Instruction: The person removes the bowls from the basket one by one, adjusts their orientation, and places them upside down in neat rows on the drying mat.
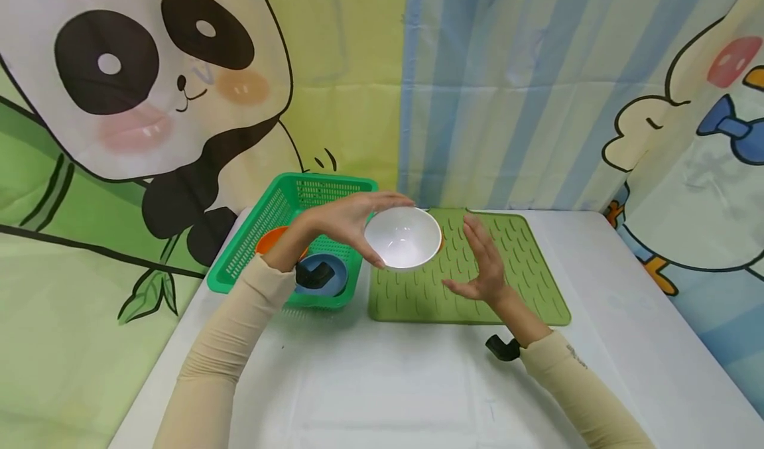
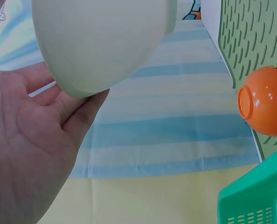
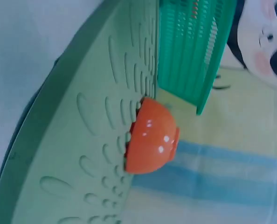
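In the head view my left hand (image 1: pixel 352 222) grips a white bowl (image 1: pixel 404 238) by its rim, holding it over the mat with its hollow side toward me. The left wrist view has the outside of the white bowl (image 2: pixel 101 42) against the fingers of my left hand (image 2: pixel 31 126). My right hand (image 1: pixel 485 263) hovers to the right of the bowl, thumb and fingers spread and apart from it. An orange bowl (image 3: pixel 152 137) lies upside down on the green drying mat (image 1: pixel 495 263), mostly hidden behind the white bowl in the head view.
A green basket (image 1: pixel 229 263) with perforated sides stands left of the mat. Inside it are another orange bowl (image 1: pixel 273 239) and a blue dish (image 1: pixel 334 276). All rest on a white table (image 1: pixel 382 383), with a printed cartoon curtain (image 1: pixel 501 91) behind.
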A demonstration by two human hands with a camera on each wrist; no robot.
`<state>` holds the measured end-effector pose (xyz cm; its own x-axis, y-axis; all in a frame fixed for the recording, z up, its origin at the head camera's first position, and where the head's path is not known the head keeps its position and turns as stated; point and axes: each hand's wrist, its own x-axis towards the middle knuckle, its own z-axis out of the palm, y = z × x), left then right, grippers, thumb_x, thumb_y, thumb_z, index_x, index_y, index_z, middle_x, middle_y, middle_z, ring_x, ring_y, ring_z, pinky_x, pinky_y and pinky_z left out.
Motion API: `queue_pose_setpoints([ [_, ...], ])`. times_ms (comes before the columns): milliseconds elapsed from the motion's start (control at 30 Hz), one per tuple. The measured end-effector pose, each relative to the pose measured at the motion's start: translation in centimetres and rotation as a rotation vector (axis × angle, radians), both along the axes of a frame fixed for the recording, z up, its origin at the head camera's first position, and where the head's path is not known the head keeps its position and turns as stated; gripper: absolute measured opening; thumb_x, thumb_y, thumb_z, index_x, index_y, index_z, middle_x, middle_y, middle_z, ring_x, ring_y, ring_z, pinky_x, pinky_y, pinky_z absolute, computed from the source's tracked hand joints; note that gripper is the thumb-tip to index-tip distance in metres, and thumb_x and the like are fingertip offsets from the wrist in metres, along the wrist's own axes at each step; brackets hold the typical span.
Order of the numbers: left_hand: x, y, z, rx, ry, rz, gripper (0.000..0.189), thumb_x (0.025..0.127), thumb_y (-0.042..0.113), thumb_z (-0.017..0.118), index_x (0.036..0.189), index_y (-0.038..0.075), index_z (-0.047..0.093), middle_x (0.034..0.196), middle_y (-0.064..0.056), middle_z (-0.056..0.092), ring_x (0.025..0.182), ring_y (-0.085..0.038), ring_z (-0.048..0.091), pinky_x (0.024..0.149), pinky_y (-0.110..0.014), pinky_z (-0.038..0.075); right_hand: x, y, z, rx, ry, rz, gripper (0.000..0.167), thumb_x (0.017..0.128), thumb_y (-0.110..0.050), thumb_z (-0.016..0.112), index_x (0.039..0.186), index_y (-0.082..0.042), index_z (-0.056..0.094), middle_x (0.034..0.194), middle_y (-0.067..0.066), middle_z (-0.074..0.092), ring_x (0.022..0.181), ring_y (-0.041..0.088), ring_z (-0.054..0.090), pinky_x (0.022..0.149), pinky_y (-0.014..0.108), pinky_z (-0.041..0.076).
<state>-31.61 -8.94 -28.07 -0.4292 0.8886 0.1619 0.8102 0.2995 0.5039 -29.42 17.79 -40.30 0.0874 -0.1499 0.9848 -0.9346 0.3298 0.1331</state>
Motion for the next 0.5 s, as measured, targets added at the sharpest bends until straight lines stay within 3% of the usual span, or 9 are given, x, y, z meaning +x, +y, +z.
queue_pose_setpoints([
  [167,0.4,0.5,0.4,0.000,-0.001,-0.016,0.092,0.061,0.046,0.082,0.138,0.014,0.043,0.141,-0.001,0.037,0.122,-0.018,0.038,0.088,-0.036,0.044,0.8,-1.5,0.3,0.155,0.102,-0.040,0.082,0.075,-0.036,0.075,0.134,0.006,0.039,0.135,0.021,0.041,0.126,0.031,0.039,0.098,0.044,0.037],
  [267,0.6,0.7,0.6,-0.001,-0.007,-0.024,0.092,0.062,0.046,0.081,0.138,0.014,0.042,0.141,-0.001,0.037,0.119,-0.017,0.040,0.086,-0.033,0.045,0.8,-2.2,0.2,0.158,0.132,-0.087,0.075,0.078,-0.030,0.074,0.135,0.002,0.039,0.136,0.018,0.041,0.125,0.030,0.040,0.097,0.043,0.039],
  [500,1.1,0.8,1.0,0.001,0.002,-0.035,0.093,0.062,0.045,0.082,0.139,0.011,0.042,0.141,-0.001,0.037,0.117,-0.017,0.041,0.084,-0.031,0.046,0.4,-3.0,0.0,0.135,0.176,-0.079,0.059,0.083,-0.023,0.070,0.129,0.003,0.044,0.132,0.019,0.044,0.124,0.030,0.042,0.097,0.043,0.039],
])
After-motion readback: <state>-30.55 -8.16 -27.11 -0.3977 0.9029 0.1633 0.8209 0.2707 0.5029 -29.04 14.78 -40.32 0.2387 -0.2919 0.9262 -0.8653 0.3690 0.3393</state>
